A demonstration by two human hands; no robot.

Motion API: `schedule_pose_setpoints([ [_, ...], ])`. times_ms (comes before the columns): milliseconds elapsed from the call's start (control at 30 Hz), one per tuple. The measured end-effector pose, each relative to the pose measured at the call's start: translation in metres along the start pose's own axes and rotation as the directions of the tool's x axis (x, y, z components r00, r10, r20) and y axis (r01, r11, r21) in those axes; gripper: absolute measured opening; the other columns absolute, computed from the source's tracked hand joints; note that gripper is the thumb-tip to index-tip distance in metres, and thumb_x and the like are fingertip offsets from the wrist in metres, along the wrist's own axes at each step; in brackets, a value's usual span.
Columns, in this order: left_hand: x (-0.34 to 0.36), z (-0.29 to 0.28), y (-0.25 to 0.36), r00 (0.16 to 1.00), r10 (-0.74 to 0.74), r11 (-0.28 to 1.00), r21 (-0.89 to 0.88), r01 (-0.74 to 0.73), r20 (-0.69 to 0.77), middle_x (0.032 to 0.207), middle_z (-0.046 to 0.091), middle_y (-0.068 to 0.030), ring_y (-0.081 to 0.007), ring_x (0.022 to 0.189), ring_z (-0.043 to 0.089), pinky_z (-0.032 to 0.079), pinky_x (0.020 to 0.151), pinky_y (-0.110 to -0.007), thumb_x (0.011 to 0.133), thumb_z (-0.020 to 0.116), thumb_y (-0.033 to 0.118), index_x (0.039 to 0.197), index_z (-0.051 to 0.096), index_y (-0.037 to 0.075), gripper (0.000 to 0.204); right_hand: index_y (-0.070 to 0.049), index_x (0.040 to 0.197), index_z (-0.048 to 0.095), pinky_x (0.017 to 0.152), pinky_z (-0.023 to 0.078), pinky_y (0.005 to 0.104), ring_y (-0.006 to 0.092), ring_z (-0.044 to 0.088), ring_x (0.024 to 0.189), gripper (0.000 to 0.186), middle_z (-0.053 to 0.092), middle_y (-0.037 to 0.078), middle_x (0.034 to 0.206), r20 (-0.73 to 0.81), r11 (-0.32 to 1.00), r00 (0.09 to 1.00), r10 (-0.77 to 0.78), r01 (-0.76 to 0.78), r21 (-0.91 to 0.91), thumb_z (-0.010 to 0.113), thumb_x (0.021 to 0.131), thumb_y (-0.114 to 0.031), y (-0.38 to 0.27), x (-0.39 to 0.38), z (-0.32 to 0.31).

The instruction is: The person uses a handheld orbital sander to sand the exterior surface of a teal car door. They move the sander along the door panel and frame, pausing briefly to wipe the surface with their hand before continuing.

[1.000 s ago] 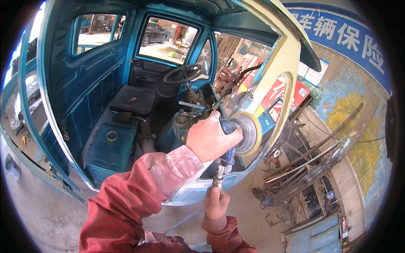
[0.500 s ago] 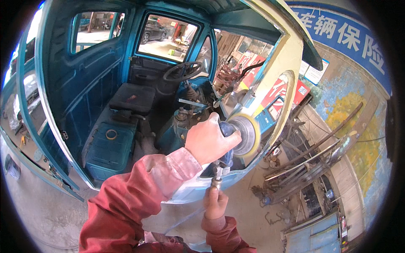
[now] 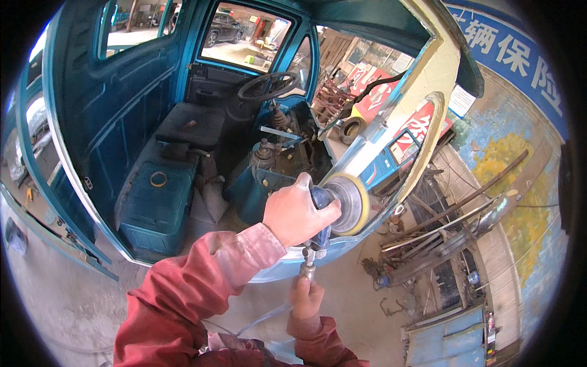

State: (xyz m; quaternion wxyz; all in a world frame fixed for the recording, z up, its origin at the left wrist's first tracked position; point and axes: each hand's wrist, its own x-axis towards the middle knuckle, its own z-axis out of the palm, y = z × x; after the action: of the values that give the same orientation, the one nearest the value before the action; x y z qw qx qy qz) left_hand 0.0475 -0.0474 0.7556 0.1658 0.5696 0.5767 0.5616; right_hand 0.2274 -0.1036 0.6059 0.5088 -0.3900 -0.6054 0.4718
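Note:
My left hand [image 3: 299,209], in a red sleeve, wraps round the blue body of an air sander [image 3: 321,199]. The sander's round disc [image 3: 353,205], grey with a yellowish rim, is tilted on edge against the lower part of the cab's front pillar [image 3: 382,142]. Just below, my right hand [image 3: 306,298] is closed round the metal hose fitting [image 3: 309,266] under the sander's handle. From there a pale hose [image 3: 266,316] trails down to the left. The disc's working face is hidden.
Inside the open blue cab are a black seat [image 3: 191,125], a steering wheel [image 3: 267,87] and a tape roll [image 3: 158,178] on a blue box. Right of the cab, scrap metal bars [image 3: 455,244] and a blue panel [image 3: 449,342] lie by a painted wall [image 3: 498,159].
Both hands and the sander have shifted slightly left, and the disc sits lower along the pillar. My right hand stays on the fitting. The view has moved a little too.

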Motion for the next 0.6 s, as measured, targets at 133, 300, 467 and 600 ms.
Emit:
schedule_pose_setpoints([
  [133,0.001,0.002,-0.001,1.000,0.015,1.000,-0.014,-0.015,-0.018,0.081,0.070,-0.0258,-0.0409,0.078,0.071,0.057,0.073,-0.046,0.078,0.071,0.053,0.100,0.058,-0.006,0.065,-0.006,0.075,0.057,0.048,0.028,0.0238,0.0058,0.043,0.053,0.045,0.050,-0.004,0.064,-0.020,0.999,1.000,0.004,-0.005,-0.046,0.056,0.102,-0.043,0.002,0.000,0.000],
  [300,0.009,-0.002,0.009,1.000,0.029,1.000,-0.011,-0.029,-0.010,0.078,0.069,-0.0265,-0.0415,0.076,0.070,0.057,0.071,-0.047,0.077,0.071,0.053,0.095,0.058,-0.005,0.062,-0.006,0.075,0.057,0.048,0.029,0.0238,0.0059,0.044,0.054,0.045,0.050,-0.004,0.064,-0.024,1.000,1.000,-0.017,0.016,-0.024,0.056,0.102,-0.042,-0.010,0.006,0.000],
  [467,0.007,-0.002,0.005,0.999,0.030,1.000,-0.003,-0.031,-0.031,0.075,0.068,-0.0259,-0.0419,0.073,0.070,0.057,0.069,-0.047,0.077,0.072,0.053,0.094,0.058,-0.005,0.062,-0.006,0.076,0.058,0.049,0.030,0.0240,0.0057,0.044,0.054,0.043,0.051,-0.005,0.065,-0.014,0.998,1.000,0.000,-0.001,-0.063,0.056,0.102,-0.040,-0.007,0.003,-0.001],
  [600,0.000,0.006,-0.011,1.000,0.007,1.000,-0.029,-0.007,-0.017,0.075,0.068,-0.0257,-0.0417,0.072,0.070,0.057,0.068,-0.047,0.077,0.072,0.053,0.093,0.057,-0.005,0.061,-0.005,0.079,0.059,0.049,0.030,0.0237,0.0055,0.044,0.055,0.039,0.051,-0.005,0.066,-0.023,0.999,0.999,0.032,-0.033,-0.034,0.056,0.103,-0.036,0.010,-0.004,-0.002],
])
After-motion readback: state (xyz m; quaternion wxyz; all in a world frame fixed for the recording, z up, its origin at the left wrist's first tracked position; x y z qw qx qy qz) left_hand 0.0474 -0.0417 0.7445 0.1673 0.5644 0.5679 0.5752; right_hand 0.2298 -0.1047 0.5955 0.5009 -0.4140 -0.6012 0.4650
